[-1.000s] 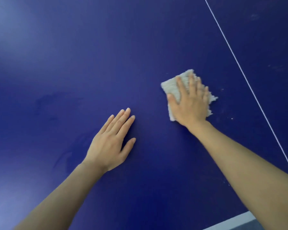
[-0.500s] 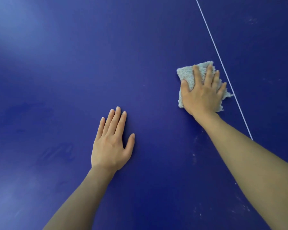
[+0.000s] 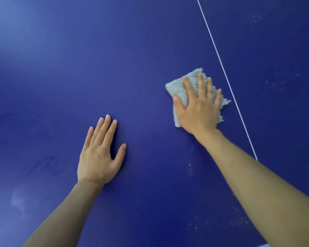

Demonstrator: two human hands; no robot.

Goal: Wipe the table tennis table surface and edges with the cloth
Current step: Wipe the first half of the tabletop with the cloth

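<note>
The right hand (image 3: 200, 109) lay flat on a folded grey cloth (image 3: 179, 89) and pressed it on the blue worktop (image 3: 114, 59). Its grip was wide open: the fingers (image 3: 201, 82) were spread over the cloth and the thumb lay along its left edge, so the hand pressed the cloth down and did not close around it. The cloth showed beyond the fingertips and at both sides of the palm, with a frayed edge at the right. It was just to the left of the thin white line (image 3: 221, 68) that ran slantwise over the worktop, close to it, and I could not tell if it touched the line.

The left hand (image 3: 99, 154) rested palm down on the bare worktop, well apart from the cloth, with the fingers straight and close together and the thumb out to the side. It held nothing.

Small pale specks (image 3: 192, 168) lay on the surface near the right forearm, and faint smears (image 3: 43, 165) showed to the left of the left hand.
</note>
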